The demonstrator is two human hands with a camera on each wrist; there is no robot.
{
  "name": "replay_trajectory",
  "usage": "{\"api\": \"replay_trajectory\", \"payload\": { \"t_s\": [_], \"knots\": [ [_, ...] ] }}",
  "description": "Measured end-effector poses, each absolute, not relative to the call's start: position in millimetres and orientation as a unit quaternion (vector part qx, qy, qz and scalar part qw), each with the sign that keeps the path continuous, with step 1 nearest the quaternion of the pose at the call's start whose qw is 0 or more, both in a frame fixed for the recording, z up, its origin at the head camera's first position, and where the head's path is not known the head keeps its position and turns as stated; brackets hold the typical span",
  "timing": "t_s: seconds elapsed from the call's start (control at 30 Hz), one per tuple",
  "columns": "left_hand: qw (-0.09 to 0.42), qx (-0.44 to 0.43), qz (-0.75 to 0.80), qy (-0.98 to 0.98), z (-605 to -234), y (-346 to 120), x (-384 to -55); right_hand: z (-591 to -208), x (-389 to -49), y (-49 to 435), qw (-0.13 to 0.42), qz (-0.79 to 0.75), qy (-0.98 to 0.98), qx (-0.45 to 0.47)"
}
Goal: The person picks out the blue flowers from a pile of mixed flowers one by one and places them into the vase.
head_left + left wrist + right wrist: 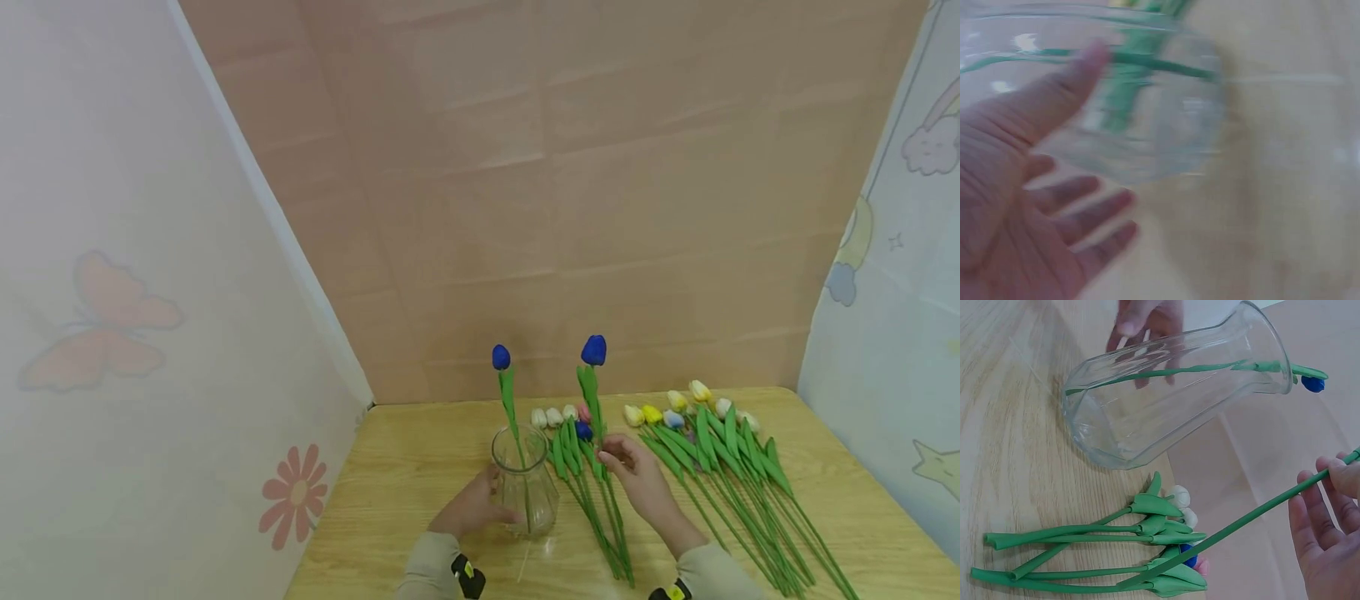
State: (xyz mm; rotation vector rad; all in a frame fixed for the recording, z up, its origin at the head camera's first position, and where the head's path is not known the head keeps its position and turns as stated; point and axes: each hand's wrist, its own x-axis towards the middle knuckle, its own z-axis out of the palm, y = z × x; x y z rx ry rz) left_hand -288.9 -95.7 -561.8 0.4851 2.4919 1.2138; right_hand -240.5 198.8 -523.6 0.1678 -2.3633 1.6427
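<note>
A clear glass vase [546,500] stands upright with one blue tulip [501,358] in it, its stem reaching down to the bottom. Beside the vase's left side is my left hand [474,505]; in the left wrist view its fingers [1094,209] are spread and fairly straight, the thumb lying near the glass. Whether it touches the glass I cannot tell. Between thumb and fingers, my right hand [639,482] pinches the green stem [1254,519] of a second blue tulip [594,350], held upright to the right of the vase above other tulips.
On the wooden table [405,450], right of the vase, lies a small bunch of white, pink and blue tulips [592,508]. Farther right is a larger bunch of yellow, white and pale blue tulips [738,500]. A brown backdrop [480,208] rises behind the table.
</note>
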Motion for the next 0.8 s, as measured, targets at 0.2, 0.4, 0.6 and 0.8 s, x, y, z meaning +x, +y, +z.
{"api": "replay_trajectory", "payload": {
  "t_s": [0.2,0.4,0.6,0.8],
  "knots": [
    [0.086,0.155,0.346,0.921,-497.1,-110.3,-291.9,-529.1,-239.4,198.1,0.132,0.556,-0.818,0.069],
    [-0.138,0.073,0.383,0.911,-425.5,-88.1,-277.5,-526.6,-237.9,196.5,0.121,0.56,-0.817,0.059],
    [-0.18,0.177,0.51,0.822,-407.0,-38.5,-250.2,-523.5,-236.8,194.1,0.104,0.573,-0.811,0.055],
    [-0.075,0.247,0.544,0.799,-426.5,1.5,-230.0,-525.8,-237.1,191.8,0.109,0.561,-0.817,0.074]
  ]
}}
